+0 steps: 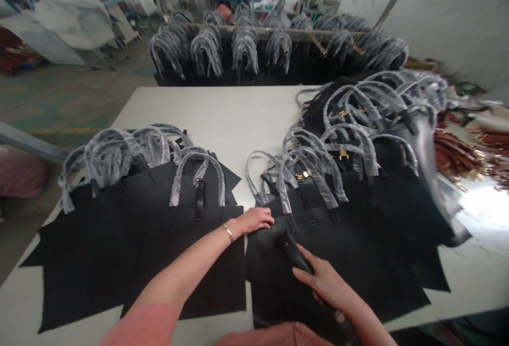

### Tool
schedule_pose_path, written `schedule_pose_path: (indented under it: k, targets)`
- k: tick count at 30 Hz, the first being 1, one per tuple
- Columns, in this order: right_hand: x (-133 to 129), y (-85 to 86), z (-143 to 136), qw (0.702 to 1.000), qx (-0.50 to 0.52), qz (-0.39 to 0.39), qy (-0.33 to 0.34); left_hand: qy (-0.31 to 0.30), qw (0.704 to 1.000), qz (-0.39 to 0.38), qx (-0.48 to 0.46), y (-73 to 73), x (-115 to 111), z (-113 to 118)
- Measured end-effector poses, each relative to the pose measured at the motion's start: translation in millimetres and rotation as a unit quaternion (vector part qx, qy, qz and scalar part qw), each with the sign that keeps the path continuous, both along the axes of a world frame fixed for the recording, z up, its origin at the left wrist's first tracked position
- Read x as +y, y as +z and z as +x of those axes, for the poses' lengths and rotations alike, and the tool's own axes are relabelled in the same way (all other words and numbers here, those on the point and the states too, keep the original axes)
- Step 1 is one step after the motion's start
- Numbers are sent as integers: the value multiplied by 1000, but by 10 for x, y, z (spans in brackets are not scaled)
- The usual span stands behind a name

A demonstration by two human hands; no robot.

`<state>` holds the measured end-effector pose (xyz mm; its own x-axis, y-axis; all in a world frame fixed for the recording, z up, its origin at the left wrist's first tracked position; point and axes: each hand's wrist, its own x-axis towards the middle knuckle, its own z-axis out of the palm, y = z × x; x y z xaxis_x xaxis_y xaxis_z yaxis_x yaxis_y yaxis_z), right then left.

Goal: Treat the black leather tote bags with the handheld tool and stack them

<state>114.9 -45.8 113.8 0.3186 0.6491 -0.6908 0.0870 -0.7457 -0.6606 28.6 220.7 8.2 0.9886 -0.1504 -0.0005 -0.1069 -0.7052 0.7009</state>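
Black bag panels with plastic-wrapped handles lie in two overlapping groups, a left group (155, 245) and a right group (338, 250). My left hand (256, 219), a bracelet on its wrist, has its fingers curled at the upper left corner of the top right panel, beside the left group's edge. Over that same panel, my right hand (322, 277) is closed around a dark handheld tool (294, 253), whose wide end points up and left towards my left hand. The tool's exact kind cannot be made out.
Behind the white table (210, 104), a rack (262, 30) holds many wrapped handles. More bags (382, 96) are piled at the table's right back. Brown strap-like pieces (457, 147) with metal parts lie at the far right. A metal bar (32, 141) stands at the left.
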Motion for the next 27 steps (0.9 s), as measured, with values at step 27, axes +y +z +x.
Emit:
schedule_pose_path:
  k: [27]
  targets:
    - [20,-122,31,999,2,15,-36,302,915,-256,77,-121,-123,82]
